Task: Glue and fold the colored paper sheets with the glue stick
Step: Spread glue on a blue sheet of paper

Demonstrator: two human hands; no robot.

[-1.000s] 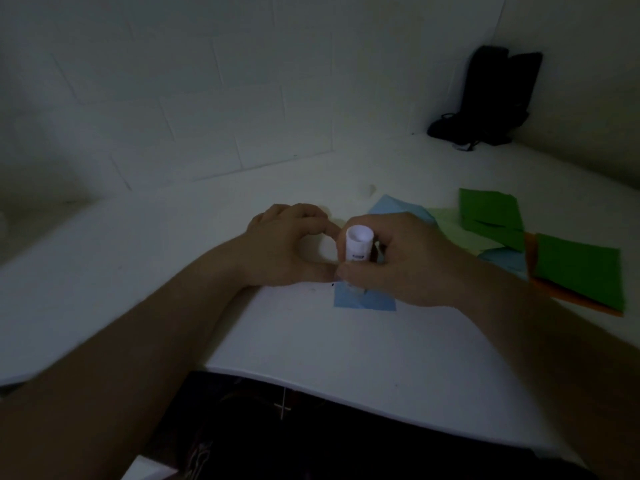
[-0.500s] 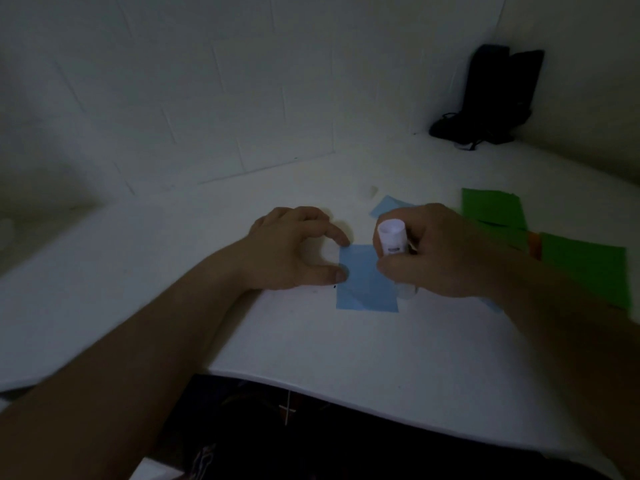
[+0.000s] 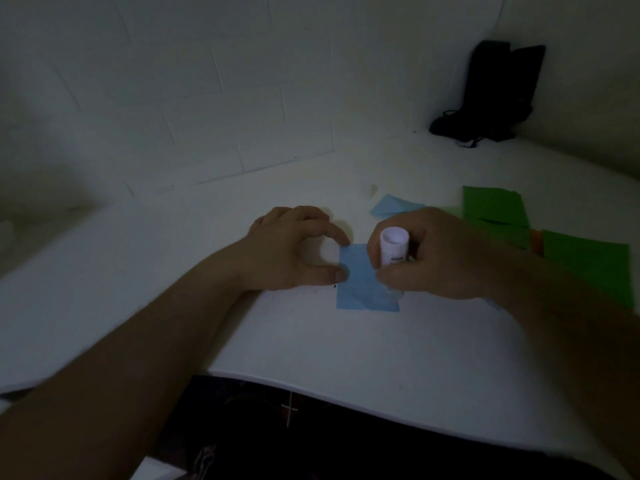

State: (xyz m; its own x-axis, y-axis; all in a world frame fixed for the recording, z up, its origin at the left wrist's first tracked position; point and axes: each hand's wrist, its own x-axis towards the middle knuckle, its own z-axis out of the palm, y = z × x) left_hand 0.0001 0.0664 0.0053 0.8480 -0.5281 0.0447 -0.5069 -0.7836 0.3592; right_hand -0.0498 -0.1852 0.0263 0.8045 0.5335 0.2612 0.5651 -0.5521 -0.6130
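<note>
A dim room with a pale tiled wall (image 3: 214,109) backs a white bench (image 3: 346,358) whose near edge curves round the seated person. At left, the person's left hand (image 3: 294,251) rests on the bench, its forefinger and thumb curved into an open ring, their tips pressing the left edge of a small blue paper sheet (image 3: 360,289) to hold it flat; its fingers are spread and grip nothing. The blue paper sheet lies flat on the bench directly between the two hands, near the middle of the view. Just right of it, the right hand (image 3: 440,258) holds a white glue stick (image 3: 393,247) upright, fingers and thumb wrapped tight around its barrel, the round end facing the camera and the lower end down over the sheet's right side; whether the tip touches the paper cannot be told. Behind the right hand a second blue sheet (image 3: 391,204) peeks out on the bench. Further right lie green paper sheets (image 3: 495,206), one nearer the wall and another (image 3: 588,268) at the frame's edge, with a sliver of orange paper (image 3: 536,242) showing between them. In the far right corner, a black bag (image 3: 495,91) leans against the wall, well apart from the work.
</note>
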